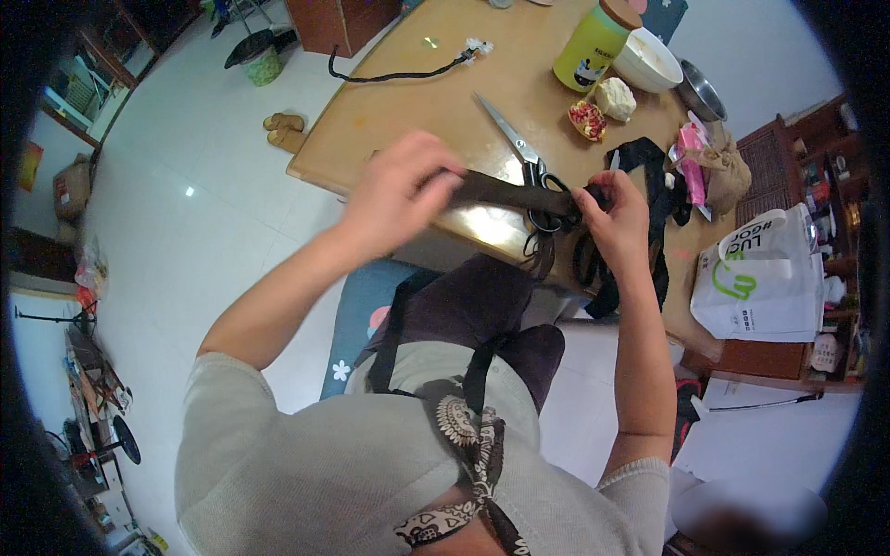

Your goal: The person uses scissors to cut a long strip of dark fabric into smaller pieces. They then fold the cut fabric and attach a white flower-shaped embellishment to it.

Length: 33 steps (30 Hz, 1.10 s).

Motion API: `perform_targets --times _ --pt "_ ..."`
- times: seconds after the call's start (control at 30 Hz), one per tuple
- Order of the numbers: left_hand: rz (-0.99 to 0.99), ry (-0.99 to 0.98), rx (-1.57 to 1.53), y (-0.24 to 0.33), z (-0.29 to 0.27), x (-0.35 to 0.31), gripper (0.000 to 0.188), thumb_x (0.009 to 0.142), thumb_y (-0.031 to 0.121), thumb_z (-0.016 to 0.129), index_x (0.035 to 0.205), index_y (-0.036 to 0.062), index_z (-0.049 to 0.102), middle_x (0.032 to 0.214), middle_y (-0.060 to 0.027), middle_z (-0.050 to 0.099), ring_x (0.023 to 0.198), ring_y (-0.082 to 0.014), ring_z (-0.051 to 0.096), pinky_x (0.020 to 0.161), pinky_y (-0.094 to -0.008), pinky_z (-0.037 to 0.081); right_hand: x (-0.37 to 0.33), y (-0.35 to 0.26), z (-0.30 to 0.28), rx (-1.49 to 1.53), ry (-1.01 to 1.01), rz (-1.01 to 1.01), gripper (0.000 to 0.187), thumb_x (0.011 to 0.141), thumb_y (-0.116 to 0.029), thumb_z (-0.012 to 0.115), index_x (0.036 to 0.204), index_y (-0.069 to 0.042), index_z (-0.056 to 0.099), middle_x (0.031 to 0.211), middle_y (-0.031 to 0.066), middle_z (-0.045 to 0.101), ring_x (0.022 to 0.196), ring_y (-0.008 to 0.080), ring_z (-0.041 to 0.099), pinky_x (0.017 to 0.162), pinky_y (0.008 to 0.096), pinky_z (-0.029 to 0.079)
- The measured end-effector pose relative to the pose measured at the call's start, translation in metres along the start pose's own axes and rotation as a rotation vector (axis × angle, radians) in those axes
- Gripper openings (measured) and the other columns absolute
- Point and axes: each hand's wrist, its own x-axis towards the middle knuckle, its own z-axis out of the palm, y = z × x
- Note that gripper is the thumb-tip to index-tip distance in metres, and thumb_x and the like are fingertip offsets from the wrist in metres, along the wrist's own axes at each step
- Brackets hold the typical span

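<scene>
A dark brown, flat strip [519,195] that looks like fabric is stretched between my two hands above the table's near edge. My left hand [404,188], slightly smeared by motion, pinches its left end. At the other end my right hand [616,218] grips it between thumb and fingers. Beneath the strip lie black-handled scissors [513,136], blades apart from my hands and pointing to the far left. A tangle of black straps [654,167] lies just right of my right hand and hangs over the table edge.
On the table [371,120] are a black cable [399,77], a pomegranate piece [587,120], a pale lump [616,99], a yellow-green jar [591,51], a white bowl [649,63], a metal bowl [702,91] and a pink package [692,157]. A white bag [762,278] stands at right.
</scene>
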Motion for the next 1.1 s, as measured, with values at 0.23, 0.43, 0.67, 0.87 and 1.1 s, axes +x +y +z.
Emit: perform_targets --times 0.23,0.43,0.67,0.87,1.1 --pt "0.092 -0.137 0.034 0.015 0.063 0.013 0.044 0.079 0.021 0.057 0.117 0.0006 0.045 0.118 -0.0159 0.045 0.111 -0.0315 0.041 0.095 -0.0381 0.032 0.001 -0.012 -0.011 0.145 0.014 -0.001 0.018 0.077 -0.012 0.061 0.086 0.000 0.052 0.065 0.0066 0.056 0.058 0.0104 0.050 0.055 0.0242 0.042" --pt "0.046 -0.266 0.046 0.014 0.064 0.013 0.045 0.079 0.022 0.057 0.116 -0.0007 0.046 0.117 -0.0156 0.046 0.112 -0.0317 0.040 0.096 -0.0381 0.031 -0.005 -0.005 -0.016 0.037 -0.027 0.026 0.018 0.078 -0.012 0.060 0.090 -0.001 0.052 0.066 0.0077 0.057 0.058 0.0131 0.053 0.055 0.0257 0.042" --pt "0.032 -0.163 -0.038 0.010 0.067 0.014 0.026 0.078 0.019 0.059 0.096 0.0007 0.054 0.105 -0.0141 0.051 0.101 -0.0313 0.046 0.087 -0.0382 0.037 -0.003 -0.001 -0.018 -0.177 0.013 -0.005 0.023 0.073 -0.010 0.064 0.092 -0.004 0.052 0.069 0.0114 0.059 0.062 0.0218 0.058 0.059 0.0313 0.045" --pt "-0.027 -0.166 -0.034 0.008 0.067 0.016 0.022 0.075 0.019 0.061 0.085 0.0019 0.052 0.098 -0.0123 0.053 0.095 -0.0303 0.048 0.082 -0.0373 0.039 -0.001 0.002 -0.015 0.199 0.054 -0.047 0.025 0.072 -0.001 0.064 0.093 -0.003 0.052 0.076 0.0059 0.057 0.070 0.0139 0.056 0.064 0.0247 0.045" --pt "-0.131 -0.253 -0.091 0.017 0.057 0.023 0.031 0.076 0.022 0.062 0.097 0.0025 0.050 0.097 -0.0130 0.053 0.093 -0.0276 0.050 0.081 -0.0351 0.039 -0.003 -0.030 -0.023 0.599 0.112 -0.129 0.031 0.071 0.006 0.063 0.098 -0.001 0.050 0.090 0.0019 0.053 0.075 0.0078 0.053 0.069 0.0201 0.044"
